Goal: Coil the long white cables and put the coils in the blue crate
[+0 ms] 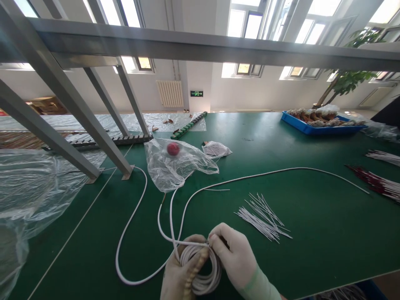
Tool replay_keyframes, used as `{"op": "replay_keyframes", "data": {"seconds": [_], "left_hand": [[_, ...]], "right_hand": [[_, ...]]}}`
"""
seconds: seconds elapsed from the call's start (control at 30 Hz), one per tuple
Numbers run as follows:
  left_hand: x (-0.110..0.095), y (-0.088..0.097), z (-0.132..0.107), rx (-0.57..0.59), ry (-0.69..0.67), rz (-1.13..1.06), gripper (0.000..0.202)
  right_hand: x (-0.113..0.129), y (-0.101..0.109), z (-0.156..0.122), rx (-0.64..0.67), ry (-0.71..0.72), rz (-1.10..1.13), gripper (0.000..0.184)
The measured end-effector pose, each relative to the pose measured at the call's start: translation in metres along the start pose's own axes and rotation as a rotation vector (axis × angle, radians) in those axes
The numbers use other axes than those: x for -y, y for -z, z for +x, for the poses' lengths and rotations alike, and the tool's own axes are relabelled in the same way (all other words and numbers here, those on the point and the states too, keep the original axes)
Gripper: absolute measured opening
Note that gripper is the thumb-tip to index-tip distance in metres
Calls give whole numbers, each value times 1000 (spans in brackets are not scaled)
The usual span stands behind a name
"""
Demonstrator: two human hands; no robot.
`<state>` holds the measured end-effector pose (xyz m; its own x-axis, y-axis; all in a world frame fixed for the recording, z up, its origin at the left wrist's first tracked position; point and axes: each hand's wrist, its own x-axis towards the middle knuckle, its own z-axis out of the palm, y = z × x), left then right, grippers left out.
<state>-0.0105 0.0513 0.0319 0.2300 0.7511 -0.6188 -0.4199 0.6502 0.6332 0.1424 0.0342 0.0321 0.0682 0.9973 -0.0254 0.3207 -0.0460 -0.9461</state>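
Note:
A coil of white cable (210, 284) is gripped in my gloved left hand (181, 273), its thumb lying over the loops. My gloved right hand (236, 255) pinches at the coil's upper edge, thumb and forefinger together; whatever sits between those fingertips is too small to make out. From the coil a loose length of cable (120, 250) curves away left, and another runs far to the right. One short cable end shows bare wires beside a clear plastic bag (159, 168). A bunch of thin white ties (261, 223) lies right of my hands.
Grey metal posts (90, 127) and a rail (218, 48) frame the green table (312, 225). A blue tray (325, 130) of cable parts stands at the back right. More wire bundles (379, 181) lie at the right edge. A green slotted strip (189, 125) is behind the bag.

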Motion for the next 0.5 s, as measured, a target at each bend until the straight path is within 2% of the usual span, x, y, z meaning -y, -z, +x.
{"op": "replay_keyframes", "data": {"seconds": [0.1, 0.17, 0.27, 0.33, 0.4, 0.5], "left_hand": [[1, 8, 3, -3, -53, -49, 41], [5, 12, 5, 12, -120, -30, 35], [10, 16, 7, 50, -181, 56, 22], [12, 15, 5, 44, -161, 75, 17], [12, 13, -2, 24, -128, 73, 13], [10, 7, -16, -18, -136, 84, 16]], "right_hand": [[-2, 5, -5, 142, -1, 104, 15], [-5, 10, -6, 171, 70, 88, 12], [-4, 21, 0, 144, 464, -259, 19], [-2, 28, 7, 149, 683, -533, 28], [0, 32, 14, 160, 752, -643, 37], [-1, 33, 20, 129, 866, -644, 41]]}}
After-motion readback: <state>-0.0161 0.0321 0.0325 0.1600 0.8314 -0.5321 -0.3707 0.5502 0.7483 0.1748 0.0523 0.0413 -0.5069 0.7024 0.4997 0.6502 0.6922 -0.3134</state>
